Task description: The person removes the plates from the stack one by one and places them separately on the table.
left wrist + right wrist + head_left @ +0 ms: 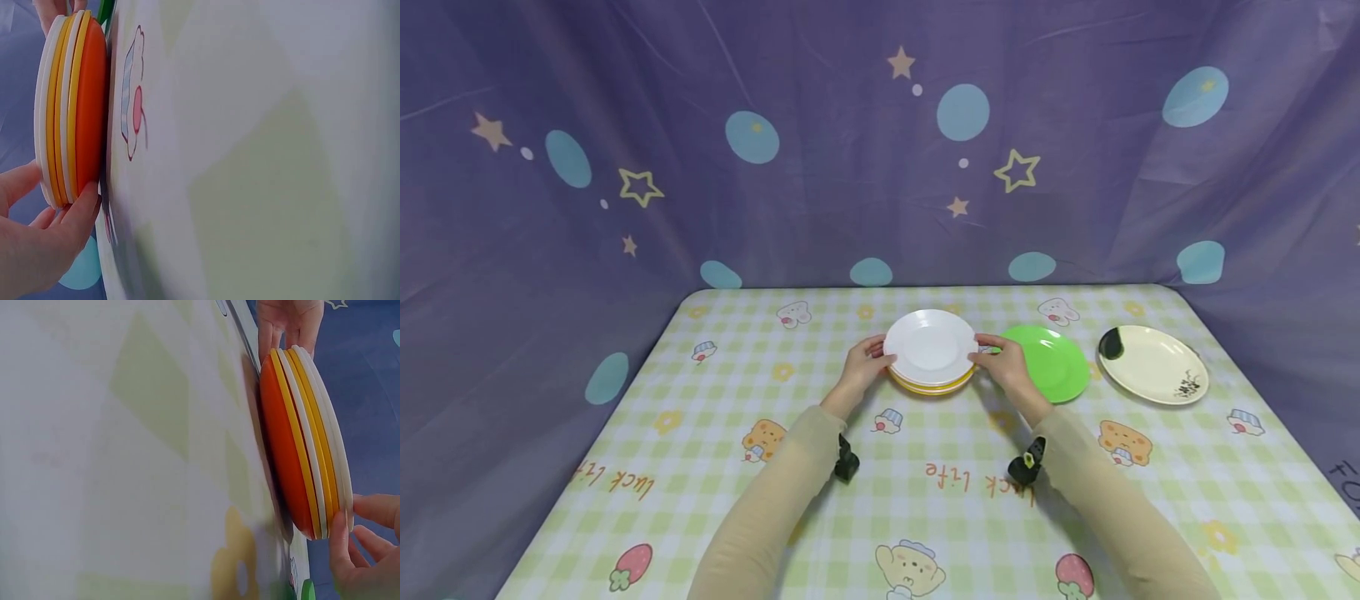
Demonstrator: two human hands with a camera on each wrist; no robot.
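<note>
A stack of several round plates (931, 348) is held between my two hands, close over the tablecloth. A white plate lies on top; white and yellow rims alternate below it, and an orange plate (92, 109) forms the bottom. My left hand (862, 368) grips the stack's left side, thumb at the top rim and fingers reaching beneath. On the opposite side, my right hand (1004, 364) holds the stack in the same way. In the right wrist view the thumb and fingers (339, 547) of that hand pinch the layered rims.
Right of the stack, a green plate (1051, 367) lies on the checked tablecloth (925, 508), close to my right hand. Farther right is an oval cream plate (1150, 358) with dark decoration. A purple curtain (850, 225) hangs behind the table's far edge.
</note>
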